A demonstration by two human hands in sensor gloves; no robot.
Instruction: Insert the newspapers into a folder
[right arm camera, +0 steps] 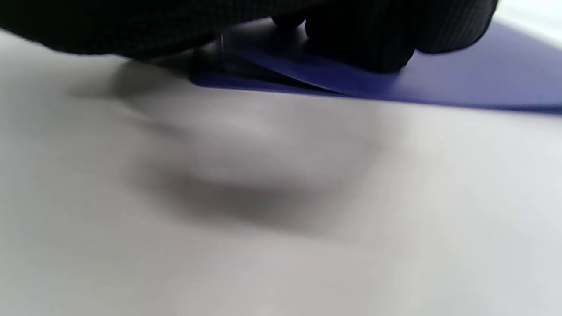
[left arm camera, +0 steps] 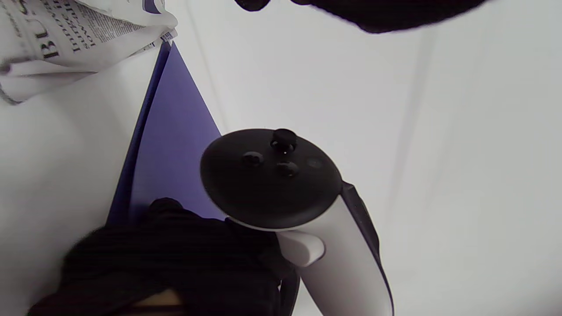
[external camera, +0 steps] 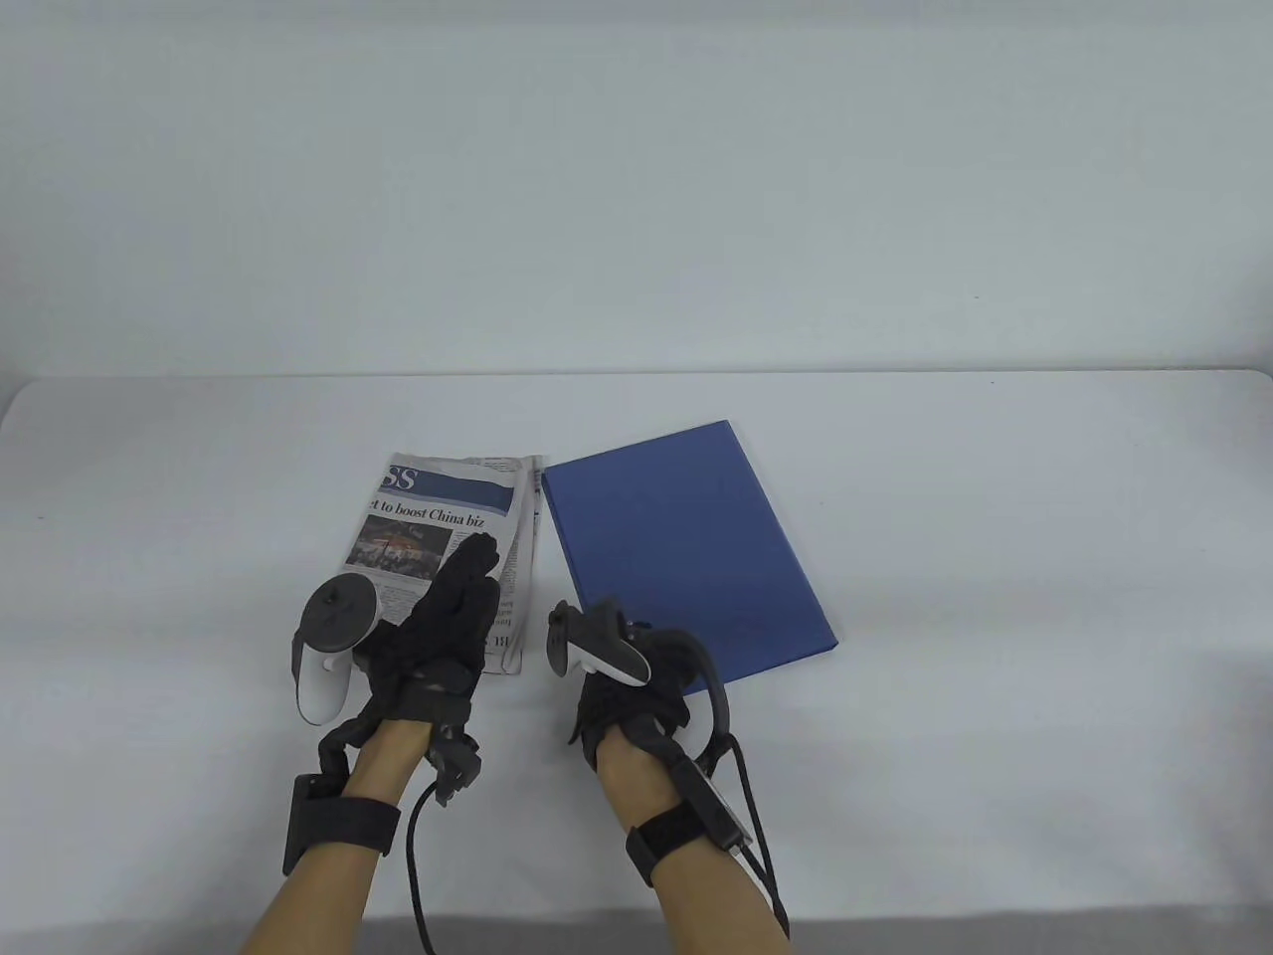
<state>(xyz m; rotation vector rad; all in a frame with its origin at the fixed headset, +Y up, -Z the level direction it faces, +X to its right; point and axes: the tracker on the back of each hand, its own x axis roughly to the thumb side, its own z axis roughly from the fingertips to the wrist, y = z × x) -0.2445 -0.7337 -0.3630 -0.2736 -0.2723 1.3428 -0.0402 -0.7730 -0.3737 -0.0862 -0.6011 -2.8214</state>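
Your white worktop (external camera: 995, 557) fills the lower frame beneath a plain pale wall. Centre-left lies the folded newspaper (external camera: 438, 527), your left hand (external camera: 438, 637) resting flat, grip released. Just beside it, your right hand (external camera: 636, 686) pinches the blue folder (external camera: 686, 547) at its near corner.

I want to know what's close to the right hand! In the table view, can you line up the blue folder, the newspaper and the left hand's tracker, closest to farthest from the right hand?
1. Blue folder: the right hand is at its near corner.
2. Newspaper: lying left of the folder.
3. Left hand's tracker: farthest left, beyond the left hand.
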